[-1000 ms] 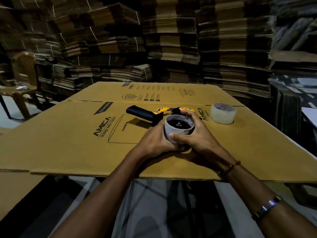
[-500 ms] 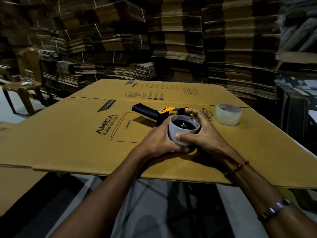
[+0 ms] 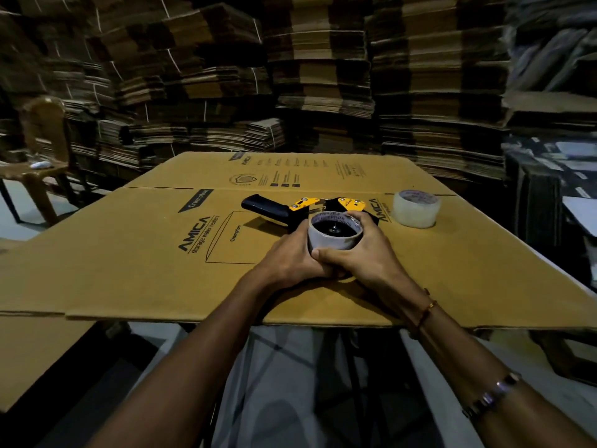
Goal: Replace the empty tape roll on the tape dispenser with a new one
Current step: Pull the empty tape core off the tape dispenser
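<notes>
Both hands wrapped around empty tape roll (image 3: 334, 236): left hand (image 3: 290, 260) cupping its left side, right hand (image 3: 358, 253) gripping right side, thumb across front. Seated on black-and-yellow tape dispenser (image 3: 290, 210), lying on flattened cardboard box (image 3: 129, 253) printed "AMICA storage water heaters" and "Crompton". Full clear tape roll (image 3: 416, 208) standing to the right, apart.

Head cam, looks fwd and down, close over cardboard sheet (image 3: 129, 260)
</notes>
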`<state>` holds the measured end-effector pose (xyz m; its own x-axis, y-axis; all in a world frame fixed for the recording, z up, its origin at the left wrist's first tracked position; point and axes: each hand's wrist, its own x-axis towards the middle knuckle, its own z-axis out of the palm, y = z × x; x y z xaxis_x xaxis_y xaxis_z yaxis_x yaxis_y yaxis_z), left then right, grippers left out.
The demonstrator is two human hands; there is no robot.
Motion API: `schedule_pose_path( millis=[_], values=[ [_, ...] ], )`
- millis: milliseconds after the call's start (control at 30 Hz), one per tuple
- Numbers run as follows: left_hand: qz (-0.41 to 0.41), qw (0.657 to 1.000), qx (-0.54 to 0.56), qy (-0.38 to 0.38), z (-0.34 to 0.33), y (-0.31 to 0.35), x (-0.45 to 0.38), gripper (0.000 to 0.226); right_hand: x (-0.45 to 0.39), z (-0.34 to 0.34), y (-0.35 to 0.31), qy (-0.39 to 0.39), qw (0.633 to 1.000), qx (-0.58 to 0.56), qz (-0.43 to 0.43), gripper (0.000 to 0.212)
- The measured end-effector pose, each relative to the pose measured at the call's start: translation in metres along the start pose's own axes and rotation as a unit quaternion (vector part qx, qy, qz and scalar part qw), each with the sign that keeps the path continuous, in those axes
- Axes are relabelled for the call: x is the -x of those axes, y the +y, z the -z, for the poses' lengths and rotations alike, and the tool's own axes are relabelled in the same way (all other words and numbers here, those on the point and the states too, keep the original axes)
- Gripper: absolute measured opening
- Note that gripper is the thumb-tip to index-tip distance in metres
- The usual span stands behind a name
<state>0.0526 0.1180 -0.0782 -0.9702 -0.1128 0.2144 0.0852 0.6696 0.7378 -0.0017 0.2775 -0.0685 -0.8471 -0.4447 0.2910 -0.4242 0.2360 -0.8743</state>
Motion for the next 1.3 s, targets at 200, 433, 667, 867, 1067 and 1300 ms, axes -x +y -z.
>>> schedule_pose_path(
  millis=[200,433,667,867,1067,1300],
  values=[
    [0.004,1.000,-0.020,-0.004,-0.004,-0.001,-0.002,0.103,-0.010,0.011,0.008,-0.044,0.999,0.001,-0.008,0.090],
    [-0.013,1.000,-0.017,0.001,-0.010,0.009,0.000,0.107,-0.005,0.033,0.001,-0.080,0.996,-0.031,-0.005,0.069],
    [-0.011,0.999,-0.046,0.006,-0.002,0.004,0.000,0.105,-0.001,0.010,-0.004,-0.039,0.999,-0.001,-0.024,0.106],
    [-0.003,0.997,-0.072,0.012,-0.001,0.004,-0.001,0.108,0.003,-0.016,-0.006,0.030,0.997,-0.055,-0.050,0.125],
    [-0.007,0.998,-0.061,-0.005,0.002,0.006,0.000,0.110,-0.002,-0.012,0.000,0.020,0.997,-0.067,-0.034,0.084],
    [0.003,0.998,-0.065,-0.006,0.003,0.009,-0.002,0.109,-0.006,-0.012,0.003,0.024,0.998,-0.050,-0.022,0.088]
  ],
)
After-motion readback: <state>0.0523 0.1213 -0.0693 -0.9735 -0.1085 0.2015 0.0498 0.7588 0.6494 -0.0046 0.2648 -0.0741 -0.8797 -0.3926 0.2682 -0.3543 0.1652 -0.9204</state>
